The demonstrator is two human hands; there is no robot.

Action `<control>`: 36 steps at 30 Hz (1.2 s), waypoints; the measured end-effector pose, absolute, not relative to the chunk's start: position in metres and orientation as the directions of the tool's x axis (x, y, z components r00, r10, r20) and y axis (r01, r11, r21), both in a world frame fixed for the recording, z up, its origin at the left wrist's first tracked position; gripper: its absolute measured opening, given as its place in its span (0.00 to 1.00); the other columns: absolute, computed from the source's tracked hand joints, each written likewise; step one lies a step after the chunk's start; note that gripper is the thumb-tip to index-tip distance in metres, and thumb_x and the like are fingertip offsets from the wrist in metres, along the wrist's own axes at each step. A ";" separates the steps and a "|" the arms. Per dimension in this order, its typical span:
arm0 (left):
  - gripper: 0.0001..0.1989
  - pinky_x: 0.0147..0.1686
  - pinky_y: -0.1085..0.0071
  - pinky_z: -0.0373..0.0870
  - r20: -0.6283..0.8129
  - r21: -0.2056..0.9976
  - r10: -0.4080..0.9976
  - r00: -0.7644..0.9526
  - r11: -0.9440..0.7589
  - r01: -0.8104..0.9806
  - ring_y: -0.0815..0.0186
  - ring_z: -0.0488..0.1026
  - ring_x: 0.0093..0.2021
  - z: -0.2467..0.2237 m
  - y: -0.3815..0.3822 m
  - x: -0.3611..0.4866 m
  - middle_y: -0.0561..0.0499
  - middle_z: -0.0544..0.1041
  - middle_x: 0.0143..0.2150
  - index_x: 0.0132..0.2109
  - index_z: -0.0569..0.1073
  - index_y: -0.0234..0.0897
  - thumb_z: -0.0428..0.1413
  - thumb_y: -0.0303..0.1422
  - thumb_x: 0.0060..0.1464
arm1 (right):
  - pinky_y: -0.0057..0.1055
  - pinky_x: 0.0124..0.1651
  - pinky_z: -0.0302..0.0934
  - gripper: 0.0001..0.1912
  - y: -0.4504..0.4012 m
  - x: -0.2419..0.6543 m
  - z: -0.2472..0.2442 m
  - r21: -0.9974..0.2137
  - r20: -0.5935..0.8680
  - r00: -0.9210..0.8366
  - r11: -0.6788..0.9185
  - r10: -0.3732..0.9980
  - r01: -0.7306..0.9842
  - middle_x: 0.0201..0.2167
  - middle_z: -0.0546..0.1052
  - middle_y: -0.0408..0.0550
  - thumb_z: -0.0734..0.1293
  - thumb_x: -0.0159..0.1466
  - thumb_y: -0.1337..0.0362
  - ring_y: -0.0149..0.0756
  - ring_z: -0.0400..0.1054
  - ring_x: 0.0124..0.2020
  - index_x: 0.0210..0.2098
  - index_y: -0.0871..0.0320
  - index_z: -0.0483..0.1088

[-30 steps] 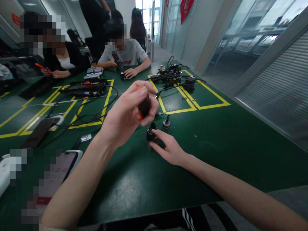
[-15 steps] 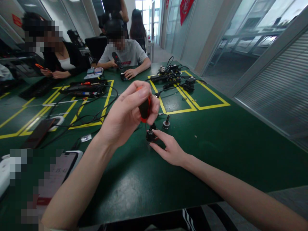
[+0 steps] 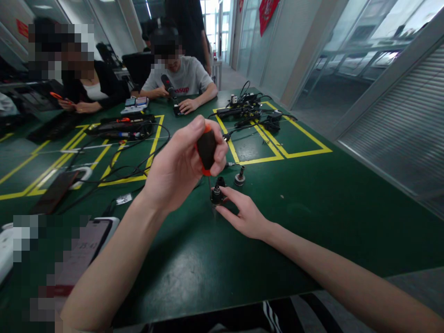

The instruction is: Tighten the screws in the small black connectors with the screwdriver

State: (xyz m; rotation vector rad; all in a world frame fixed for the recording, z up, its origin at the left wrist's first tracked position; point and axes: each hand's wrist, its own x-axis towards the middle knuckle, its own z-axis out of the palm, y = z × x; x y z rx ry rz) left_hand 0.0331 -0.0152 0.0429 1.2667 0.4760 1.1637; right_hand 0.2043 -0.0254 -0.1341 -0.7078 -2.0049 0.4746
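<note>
Black fitting (image 3: 217, 196) x1, upright on green table (image 3: 312, 208); my R hand (image 3: 248, 217), its 4 o'clock, pinches it, thumb + fingers. My L hand (image 3: 173, 171), approx 10 o'clock, grips 1 red-black screwdriver (image 3: 207, 150), shaft down; tip contact unclear. 1 black piece (image 3: 221, 181) 12–1 o'clock, 1 metal part (image 3: 239, 177) 2 o'clock, 1 phone (image 3: 85, 252) 8 o'clock.

Green smooth-topped desk (image 3: 312, 203) w/ yellow tape rectangles; on it: tangled black cables (image 3: 272, 122), small round metal-and-black part (image 3: 239, 178), white-edged phone (image 3: 86, 249).
</note>
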 end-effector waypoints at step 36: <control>0.19 0.22 0.75 0.57 0.332 0.907 0.858 0.392 -0.177 -0.382 0.74 0.59 0.19 0.039 -0.016 0.034 0.59 0.65 0.19 0.38 0.68 0.38 0.58 0.50 0.65 | 0.46 0.55 0.79 0.23 -0.025 0.206 -0.136 -0.598 0.637 -0.400 0.750 0.658 0.282 0.56 0.82 0.60 0.68 0.72 0.64 0.48 0.80 0.54 0.65 0.56 0.68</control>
